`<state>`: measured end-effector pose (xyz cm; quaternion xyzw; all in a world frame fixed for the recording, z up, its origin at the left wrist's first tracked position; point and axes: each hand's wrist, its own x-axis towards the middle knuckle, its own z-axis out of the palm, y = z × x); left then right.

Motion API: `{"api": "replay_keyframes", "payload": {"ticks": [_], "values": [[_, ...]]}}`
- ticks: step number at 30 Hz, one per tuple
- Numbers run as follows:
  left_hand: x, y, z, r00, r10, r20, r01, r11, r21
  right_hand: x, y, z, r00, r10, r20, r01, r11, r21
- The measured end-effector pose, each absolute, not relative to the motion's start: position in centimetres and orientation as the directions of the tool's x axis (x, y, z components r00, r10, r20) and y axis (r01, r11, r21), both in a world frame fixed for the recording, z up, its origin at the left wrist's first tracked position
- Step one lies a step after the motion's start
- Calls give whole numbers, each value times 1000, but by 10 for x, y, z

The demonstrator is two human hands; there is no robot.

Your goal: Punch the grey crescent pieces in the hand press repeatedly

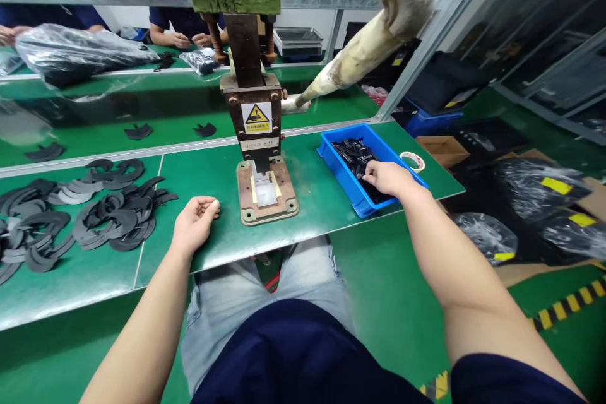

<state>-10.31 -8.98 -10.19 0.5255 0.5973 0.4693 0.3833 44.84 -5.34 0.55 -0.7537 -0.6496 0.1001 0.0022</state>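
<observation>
My right hand [386,178] reaches over the near side of a blue plastic bin [338,173]. Its fingertips pinch together among small black plastic parts [353,153], apparently on one of them; the exact piece is partly hidden. On the green table, my left hand [195,222] rests loosely curled, with nothing visible in its fingers. Between my hands stands a hand press [258,107], its metal base [286,202] on the tabletop. A pale fixture [266,194] sits under the ram, with no black part visible on it.
Left of my left hand lies a pile of black curved pieces [113,214]. The press's wrapped lever [350,60] slants up to the right. A tape roll [413,162] lies beside the bin. Across the bench, co-workers' hands [182,40] are busy near plastic bags [80,50].
</observation>
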Motion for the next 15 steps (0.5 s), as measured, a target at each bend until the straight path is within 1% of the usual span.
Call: {"api": "replay_keyframes", "payload": {"ticks": [3,5,7,10,12,13,15], "values": [[-105,-89,-102,-150,988,35,260,5,966,448,-67,20,170,984,49,949,-150,-279],[-104,-90,-99,-169,984,51,241,-9,970,438,-78,28,191,962,197,912,-100,-399],[-99,-94,-94,-225,970,95,243,-39,969,418,-93,29,180,937,299,855,2,-518],[-79,-112,-77,-292,930,221,330,-119,936,370,-119,15,81,927,365,725,197,-661],[-58,-133,-60,-222,929,296,375,-199,905,332,-136,0,-5,919,395,620,313,-720],[-45,-144,-50,-147,939,311,365,-241,899,314,-144,-7,-43,909,414,567,363,-739],[-21,-163,-34,33,959,283,296,-280,913,281,-157,-20,-111,882,458,464,454,-761]]}}
